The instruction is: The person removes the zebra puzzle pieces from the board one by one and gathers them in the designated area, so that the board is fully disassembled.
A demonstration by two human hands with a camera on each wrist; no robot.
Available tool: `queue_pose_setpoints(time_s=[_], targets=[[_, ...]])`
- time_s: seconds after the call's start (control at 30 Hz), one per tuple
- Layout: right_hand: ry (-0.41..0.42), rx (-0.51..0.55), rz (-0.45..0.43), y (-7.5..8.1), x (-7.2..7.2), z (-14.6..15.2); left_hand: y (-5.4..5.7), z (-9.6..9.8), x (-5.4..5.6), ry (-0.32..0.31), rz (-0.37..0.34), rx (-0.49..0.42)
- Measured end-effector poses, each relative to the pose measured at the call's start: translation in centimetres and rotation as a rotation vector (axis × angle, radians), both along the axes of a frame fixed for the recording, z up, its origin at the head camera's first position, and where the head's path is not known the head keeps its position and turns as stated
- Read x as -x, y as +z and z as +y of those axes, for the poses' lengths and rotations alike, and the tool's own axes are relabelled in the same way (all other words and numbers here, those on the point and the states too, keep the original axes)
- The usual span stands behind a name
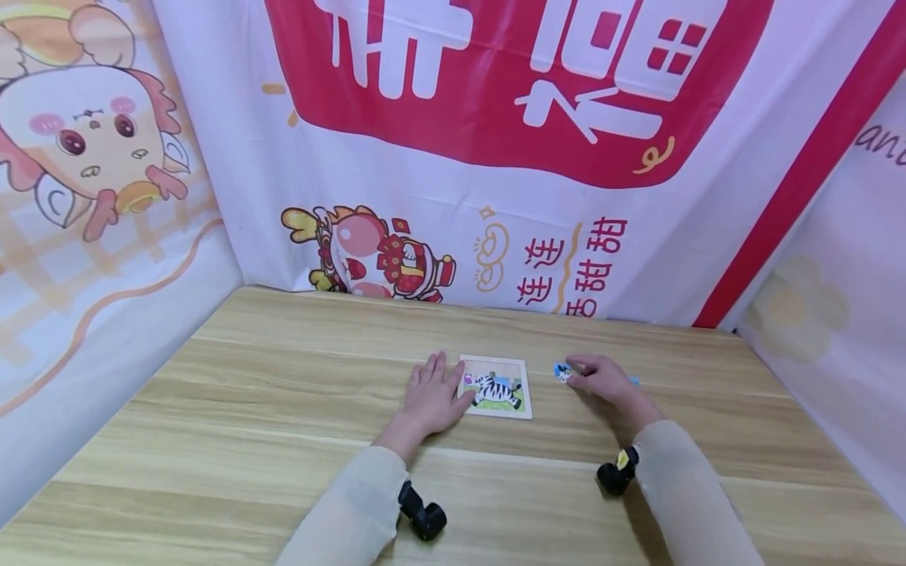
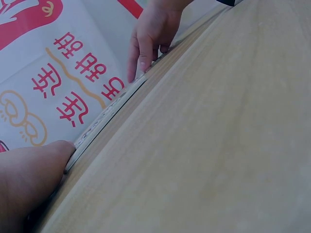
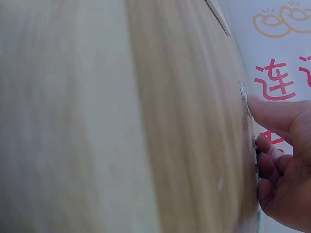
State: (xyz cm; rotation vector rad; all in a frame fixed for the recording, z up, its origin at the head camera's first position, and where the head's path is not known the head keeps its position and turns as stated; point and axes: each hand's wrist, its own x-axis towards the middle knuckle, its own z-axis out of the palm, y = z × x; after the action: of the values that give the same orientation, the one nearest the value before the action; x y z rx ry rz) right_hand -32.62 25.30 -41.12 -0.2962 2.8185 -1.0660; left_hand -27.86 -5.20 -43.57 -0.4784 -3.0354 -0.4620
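Head view alone shows zebra puzzle (image 1: 499, 391) plainly; left hand (image 1: 433, 398) spread; whether right hand (image 1: 603, 379) pinches the piece (image 1: 562, 373), I can't tell.

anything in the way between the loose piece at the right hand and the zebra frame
Nothing visible: only bare table lies between the loose piece by the right hand and the right edge of the frame. The left hand is at the frame's left side.

The zebra puzzle (image 1: 498, 391) and table (image 1: 233, 424) look like smooth wood, the banner (image 1: 481, 141) like faintly glossy cloth.
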Motion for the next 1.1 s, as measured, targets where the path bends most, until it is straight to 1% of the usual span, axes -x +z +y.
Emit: queue_pose_setpoints(time_s=[0.13, 0.27, 0.43, 0.6, 0.7, 0.8, 0.93, 1.0, 1.1], targets=[[0.037, -0.047, -0.008, 0.5, -0.1, 0.0, 0.1, 0.0, 0.0, 0.0, 0.0, 0.002], [0.04, -0.076, -0.025, 0.9, -0.1, 0.1, 0.1, 0.1, 0.0, -0.006, 0.001, 0.0], [0.0, -0.039, -0.052, 1.5, -0.4, 0.2, 0.1, 0.1, 0.1, -0.003, 0.006, -0.007], [0.008, -0.004, -0.004, 2.5, -1.5, -0.7, 0.3, 0.4, -0.1, -0.011, 0.003, -0.016], [0.016, 0.02, 0.025, 2.9, -1.9, -1.6, 0.4, 0.8, -0.2, -0.037, 0.02, -0.012], [0.027, 0.066, 0.024, 3.1, -2.3, -2.6, 0.6, 1.4, -0.6, -0.083, 0.044, -0.009], [0.04, 0.112, 0.017, 2.7, -2.5, -3.6, 0.8, 2.1, -1.2, -0.134, 0.046, 0.005], [0.048, 0.12, 0.023, 2.4, -2.6, -4.1, 0.8, 2.4, -1.5, -0.147, 0.04, 0.019], [0.039, 0.115, 0.002, 2.0, -2.8, -4.8, 0.5, 2.6, -1.7, -0.158, 0.038, 0.033]])
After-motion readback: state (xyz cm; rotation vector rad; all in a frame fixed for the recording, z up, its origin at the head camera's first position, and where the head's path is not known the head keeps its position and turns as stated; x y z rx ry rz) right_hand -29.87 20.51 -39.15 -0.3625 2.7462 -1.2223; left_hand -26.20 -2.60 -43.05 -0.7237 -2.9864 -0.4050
